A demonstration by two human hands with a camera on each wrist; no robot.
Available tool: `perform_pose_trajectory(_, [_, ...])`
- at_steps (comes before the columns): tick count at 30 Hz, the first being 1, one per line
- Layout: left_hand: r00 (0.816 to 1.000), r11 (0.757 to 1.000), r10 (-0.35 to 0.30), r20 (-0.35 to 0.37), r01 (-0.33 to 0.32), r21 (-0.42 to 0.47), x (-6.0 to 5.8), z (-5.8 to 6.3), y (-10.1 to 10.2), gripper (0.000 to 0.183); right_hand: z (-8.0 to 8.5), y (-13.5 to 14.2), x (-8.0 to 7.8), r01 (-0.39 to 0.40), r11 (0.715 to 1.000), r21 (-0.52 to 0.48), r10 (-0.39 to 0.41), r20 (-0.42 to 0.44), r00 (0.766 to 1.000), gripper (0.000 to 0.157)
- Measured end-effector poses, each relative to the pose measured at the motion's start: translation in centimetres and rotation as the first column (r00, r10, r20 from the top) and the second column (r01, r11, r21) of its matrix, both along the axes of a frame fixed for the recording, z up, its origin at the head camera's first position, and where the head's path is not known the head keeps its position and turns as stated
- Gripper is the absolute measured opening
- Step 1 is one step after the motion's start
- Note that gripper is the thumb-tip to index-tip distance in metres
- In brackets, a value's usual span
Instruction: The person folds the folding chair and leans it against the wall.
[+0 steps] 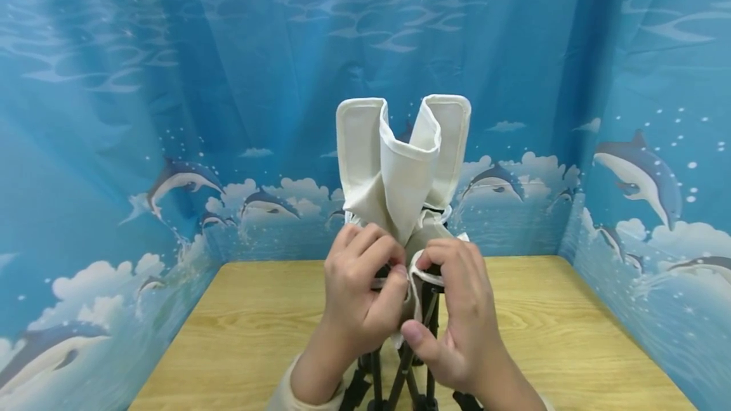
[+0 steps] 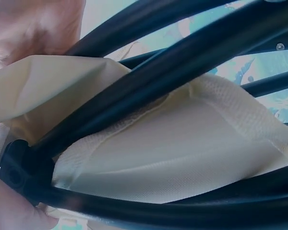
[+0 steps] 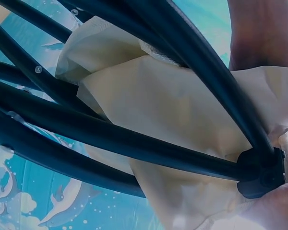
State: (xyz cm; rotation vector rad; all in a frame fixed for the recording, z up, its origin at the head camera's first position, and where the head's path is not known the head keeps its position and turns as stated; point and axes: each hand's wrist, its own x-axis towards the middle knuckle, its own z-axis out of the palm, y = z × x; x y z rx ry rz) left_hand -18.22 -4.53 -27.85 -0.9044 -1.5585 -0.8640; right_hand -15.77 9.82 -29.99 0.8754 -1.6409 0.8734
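A partly folded camping chair with cream fabric [image 1: 408, 176] and a black tubular frame [image 1: 400, 376] stands upright in the middle of the head view. My left hand [image 1: 362, 287] grips the near left corner of its seat, thumb and fingers pinching the fabric edge. At the near right corner, my right hand [image 1: 465, 309] curls its fingers over the white-trimmed edge, with the thumb lower down. Both wrist views look under the seat, where a black corner joint [image 2: 21, 167] lies by the left hand and another joint [image 3: 261, 172] by the right. Fingertips are partly hidden.
The chair stands on a wood-grain tabletop [image 1: 257, 328]. Blue curtains with dolphins [image 1: 274, 81] enclose the table at the back and on both sides. Crossed black tubes [image 3: 110, 134] fill the room below the seat.
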Motion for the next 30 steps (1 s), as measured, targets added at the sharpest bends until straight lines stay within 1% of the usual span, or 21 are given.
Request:
perform_pose_trajectory(6, [1.000,1.000,-0.006,0.015,0.006,0.004,0.0,0.1,0.2,0.018,0.1,-0.1,-0.2,-0.015,1.000,0.006,0.015,-0.028,0.999,0.068])
perform_pose_trajectory(11, [1.000,1.000,-0.007,0.013,0.006,0.018,0.0,0.0,0.4,0.017,0.0,-0.2,-0.4,-0.029,1.000,0.011,0.029,-0.048,0.998,0.071])
perform_pose_trajectory(19, [1.000,0.999,-0.009,0.011,0.009,0.046,0.2,0.0,0.9,0.015,0.0,-0.4,-0.4,-0.046,0.999,-0.007,0.046,-0.036,0.998,0.072])
perform_pose_trajectory(30, [0.999,0.998,-0.029,0.022,0.028,0.047,0.3,0.2,1.2,0.015,0.0,-0.4,-0.8,-0.063,0.998,-0.029,0.061,-0.086,0.994,0.073])
